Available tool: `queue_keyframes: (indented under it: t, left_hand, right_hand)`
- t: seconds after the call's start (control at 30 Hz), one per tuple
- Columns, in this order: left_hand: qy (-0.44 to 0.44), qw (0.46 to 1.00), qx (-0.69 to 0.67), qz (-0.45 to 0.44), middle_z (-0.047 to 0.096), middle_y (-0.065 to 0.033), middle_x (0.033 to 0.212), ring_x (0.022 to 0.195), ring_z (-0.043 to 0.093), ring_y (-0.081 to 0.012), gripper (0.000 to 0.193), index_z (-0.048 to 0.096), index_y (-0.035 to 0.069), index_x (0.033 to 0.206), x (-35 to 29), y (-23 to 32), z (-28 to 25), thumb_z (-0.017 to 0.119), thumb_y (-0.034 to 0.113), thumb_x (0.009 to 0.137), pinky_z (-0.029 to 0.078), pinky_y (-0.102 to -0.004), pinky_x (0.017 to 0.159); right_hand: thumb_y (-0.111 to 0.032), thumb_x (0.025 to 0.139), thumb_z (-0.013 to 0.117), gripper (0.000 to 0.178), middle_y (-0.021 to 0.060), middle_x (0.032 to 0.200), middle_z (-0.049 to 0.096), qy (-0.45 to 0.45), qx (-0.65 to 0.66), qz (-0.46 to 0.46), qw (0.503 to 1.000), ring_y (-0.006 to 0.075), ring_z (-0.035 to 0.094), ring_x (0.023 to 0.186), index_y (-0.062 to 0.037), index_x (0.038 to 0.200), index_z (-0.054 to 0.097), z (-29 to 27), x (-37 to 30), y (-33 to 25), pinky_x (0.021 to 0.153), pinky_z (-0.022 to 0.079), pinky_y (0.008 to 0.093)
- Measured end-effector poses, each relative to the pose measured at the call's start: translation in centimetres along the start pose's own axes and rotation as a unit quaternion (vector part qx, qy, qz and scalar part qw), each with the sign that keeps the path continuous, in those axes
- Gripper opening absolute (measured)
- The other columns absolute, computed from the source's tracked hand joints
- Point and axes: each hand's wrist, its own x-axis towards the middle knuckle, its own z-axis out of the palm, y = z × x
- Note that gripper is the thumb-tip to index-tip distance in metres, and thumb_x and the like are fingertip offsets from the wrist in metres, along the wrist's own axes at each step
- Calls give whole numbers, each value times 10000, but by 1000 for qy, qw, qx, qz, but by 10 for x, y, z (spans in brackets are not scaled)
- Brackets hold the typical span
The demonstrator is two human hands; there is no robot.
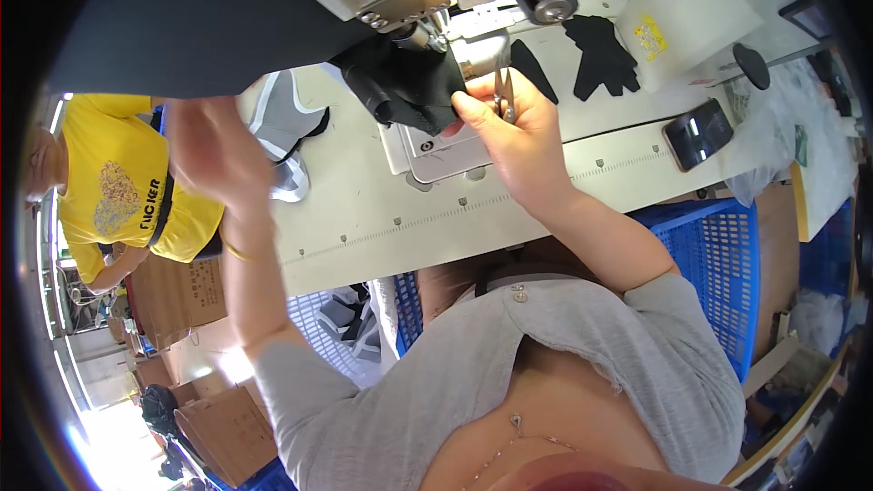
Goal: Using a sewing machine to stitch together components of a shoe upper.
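My right hand [523,136] is closed, with a small pair of scissors [506,98] held in it, blades pointing up. Its thumb and fingertips also pinch the edge of a black fabric piece [414,82], which lies bunched under the needle area of a sewing machine [400,5]. My left hand [216,150] is raised at the left, below a large dark panel [200,27]; motion blurs its fingers, so what it holds, if anything, does not show. Beside it on the worktable [364,232] lie grey-and-white fabric pieces [280,123].
Black gloves [600,56] and a phone [698,135] lie on the table at the right. Blue plastic baskets [714,259] stand below its front edge; a white one [318,336] holds grey pieces. A person in a yellow shirt [127,177] is at the far left, near cardboard boxes [182,300].
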Motion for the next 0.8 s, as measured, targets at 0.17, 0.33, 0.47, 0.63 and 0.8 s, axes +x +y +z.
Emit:
queue_keyframes:
  t: [0.17,0.33,0.47,0.63,0.8]
  left_hand:
    - [-295,923,74,237,685,-100,1129,1128,621,-247,292,689,-2,1056,-56,83,26,689,115,788,345,-476,1067]
    - [-264,940,37,212,686,-69,1154,1146,613,-219,305,703,15,1076,-76,55,41,694,119,790,266,-504,1107]
    - [-250,940,59,224,696,-49,1133,1103,625,-198,264,724,47,1048,-76,57,40,701,128,798,253,-470,1100]
    - [-247,942,48,222,703,-42,1113,1032,633,-179,222,735,51,1004,-74,62,38,694,131,801,272,-433,1071]
    - [-256,943,32,210,711,-41,1077,959,636,-170,192,728,44,975,-70,64,38,693,118,802,301,-401,1036]
  right_hand:
    - [-103,938,627,101,-6,748,586,-9,22,-18,1000,62,617,667,-24,946,563,4,-1,-4,587,450,199]
    - [-105,916,631,147,-9,785,626,-18,123,85,989,-2,423,521,-19,1034,615,2,-11,1,416,308,162]
    - [-94,916,610,234,-14,798,634,17,213,168,962,3,411,486,-34,1137,658,5,-17,-1,392,280,163]
    - [-88,911,629,208,17,845,663,-12,170,131,977,22,496,566,10,1087,680,0,-20,0,467,385,174]
    - [-50,910,629,175,44,896,686,7,109,64,992,64,609,769,30,1059,675,8,-18,2,699,483,201]
